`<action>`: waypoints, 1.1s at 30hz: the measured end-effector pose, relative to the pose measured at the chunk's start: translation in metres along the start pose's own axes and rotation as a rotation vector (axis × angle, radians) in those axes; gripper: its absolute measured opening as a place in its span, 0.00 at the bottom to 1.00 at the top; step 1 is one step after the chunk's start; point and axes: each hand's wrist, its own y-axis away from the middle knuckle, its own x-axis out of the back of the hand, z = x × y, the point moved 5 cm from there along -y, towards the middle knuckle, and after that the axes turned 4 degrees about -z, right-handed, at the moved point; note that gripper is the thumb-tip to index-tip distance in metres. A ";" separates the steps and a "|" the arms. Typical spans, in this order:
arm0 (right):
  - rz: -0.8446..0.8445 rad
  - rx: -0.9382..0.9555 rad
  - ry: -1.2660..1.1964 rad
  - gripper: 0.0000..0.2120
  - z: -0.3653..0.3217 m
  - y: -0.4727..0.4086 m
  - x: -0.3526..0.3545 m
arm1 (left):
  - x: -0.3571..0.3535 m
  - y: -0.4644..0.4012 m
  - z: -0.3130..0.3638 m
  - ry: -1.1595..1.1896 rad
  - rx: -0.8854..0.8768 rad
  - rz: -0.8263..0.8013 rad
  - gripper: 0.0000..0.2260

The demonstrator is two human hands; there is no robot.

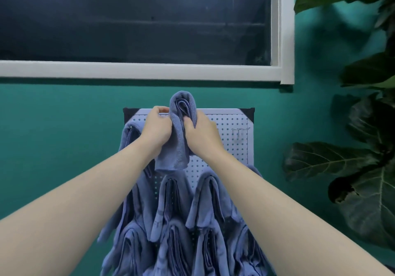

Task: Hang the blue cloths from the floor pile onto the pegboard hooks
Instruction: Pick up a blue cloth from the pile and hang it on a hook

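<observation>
We see our left hand (155, 129) and right hand (201, 133) both curled tight around a folded blue cloth (181, 130), gripping it from either side and holding it upright against the top edge of the pegboard (229, 124), its fold rising just above the board's rim. To the right, a bare metal hook (240, 132) sits amid open perforated panel near the board's right edge. More hung cloths (186, 222) crowd the left side and lower rows beneath our forearms.
</observation>
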 end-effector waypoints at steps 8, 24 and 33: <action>-0.178 -0.087 0.146 0.16 0.018 -0.010 -0.025 | 0.004 -0.007 -0.040 0.004 0.151 -0.072 0.09; -0.171 -0.079 0.025 0.13 0.043 0.017 -0.043 | 0.011 0.024 -0.077 -0.283 -0.087 0.038 0.11; -0.216 -0.001 0.005 0.11 0.043 0.091 -0.025 | 0.021 0.082 -0.100 -0.382 -0.226 -0.089 0.19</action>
